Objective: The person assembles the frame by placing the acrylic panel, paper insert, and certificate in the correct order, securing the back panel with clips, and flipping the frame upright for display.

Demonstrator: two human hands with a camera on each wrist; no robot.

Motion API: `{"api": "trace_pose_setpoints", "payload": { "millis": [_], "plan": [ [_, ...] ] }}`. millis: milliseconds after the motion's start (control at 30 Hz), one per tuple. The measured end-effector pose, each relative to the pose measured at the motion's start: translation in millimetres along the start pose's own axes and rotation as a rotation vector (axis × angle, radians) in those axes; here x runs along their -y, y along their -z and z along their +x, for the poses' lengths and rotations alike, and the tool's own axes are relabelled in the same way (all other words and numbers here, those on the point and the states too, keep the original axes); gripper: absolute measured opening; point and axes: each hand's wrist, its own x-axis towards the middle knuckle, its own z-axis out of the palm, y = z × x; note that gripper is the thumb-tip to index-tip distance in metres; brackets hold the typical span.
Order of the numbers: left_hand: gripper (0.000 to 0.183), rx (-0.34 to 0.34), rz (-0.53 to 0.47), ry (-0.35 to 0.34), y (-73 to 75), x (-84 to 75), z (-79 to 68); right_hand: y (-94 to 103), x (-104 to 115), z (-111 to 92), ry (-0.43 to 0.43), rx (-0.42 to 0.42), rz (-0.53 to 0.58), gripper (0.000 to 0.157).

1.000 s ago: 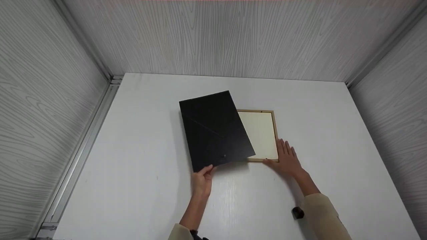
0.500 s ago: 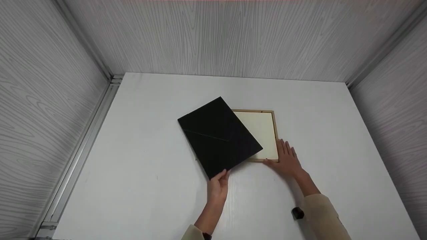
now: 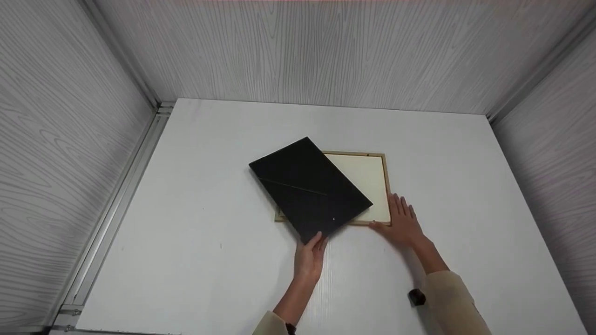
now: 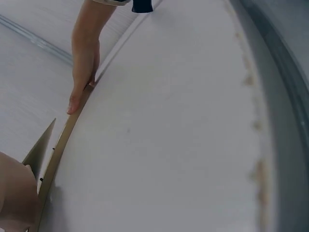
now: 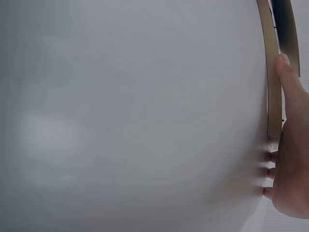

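The left hand (image 3: pixel 309 261) pinches the black board (image 3: pixel 309 186) by its near corner, holding it askew above the wooden frame (image 3: pixel 387 186) on the table (image 3: pixel 186 260), while the right hand (image 3: pixel 404 228), fingers straight, braces the frame's near right corner, seemingly against sliding.

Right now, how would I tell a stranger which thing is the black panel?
On the white table, find the light wooden frame with the right hand at its near right corner. The black panel slants across the frame's left part, its near end held by the left hand. It is the big dark rectangle with a thin line, unlike the frame's cream inside.
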Motion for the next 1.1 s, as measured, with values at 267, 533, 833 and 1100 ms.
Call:
{"api": "trace_pose_setpoints", "payload": {
  "millis": [267,533,833,1100],
  "plan": [
    [0.047,0.070,0.268,0.099,8.5,-19.8,5.1,0.5,-0.2,0.0,-0.005,0.019,0.007,0.103],
    [0.054,0.081,0.518,0.138,-4.5,-15.1,12.1,0.0,-0.7,-0.3,0.007,0.008,0.012,0.102],
    [0.057,-0.077,0.431,0.084,-33.8,32.4,14.7,-3.4,3.0,-0.2,-0.003,0.002,-0.012,0.103],
    [0.056,-0.179,0.341,0.018,-62.9,60.0,23.2,-3.0,2.0,-3.3,0.013,-0.018,-0.022,0.097]
  ]
}}
